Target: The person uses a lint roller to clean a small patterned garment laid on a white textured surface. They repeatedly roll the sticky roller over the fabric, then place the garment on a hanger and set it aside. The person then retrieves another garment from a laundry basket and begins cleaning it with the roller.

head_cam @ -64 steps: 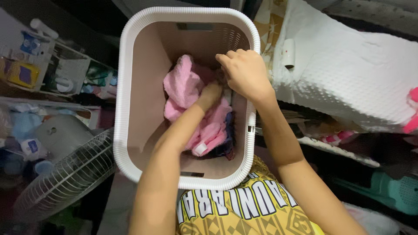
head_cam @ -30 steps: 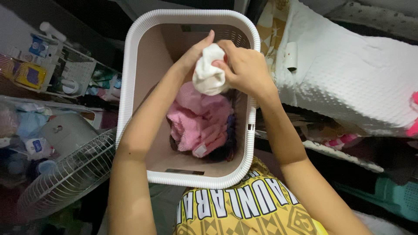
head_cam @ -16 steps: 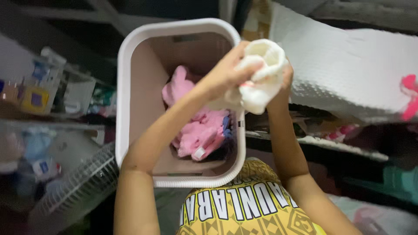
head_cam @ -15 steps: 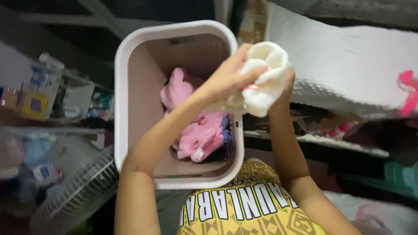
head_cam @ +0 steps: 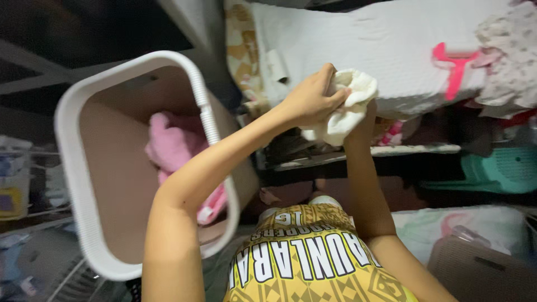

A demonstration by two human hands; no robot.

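Observation:
Both my hands hold a bunched white cloth (head_cam: 349, 109) up in front of me, to the right of the basket. My left hand (head_cam: 307, 98) grips it from the left side. My right hand (head_cam: 366, 114) is mostly hidden behind the cloth. A white laundry basket (head_cam: 72, 184) with a beige inside stands at the left, with pink clothes (head_cam: 173, 151) lying in it. My left forearm crosses over the basket's right rim.
A surface covered with white textured fabric (head_cam: 391, 45) carrying a pink mark lies ahead at the upper right. A teal plastic basket (head_cam: 498, 170) sits at the right under a shelf. A wire fan guard (head_cam: 61, 279) shows at the lower left.
My hands lifted the white cloth out of the basket and carried it to the right. The view has swung right, so the basket now lies at the left.

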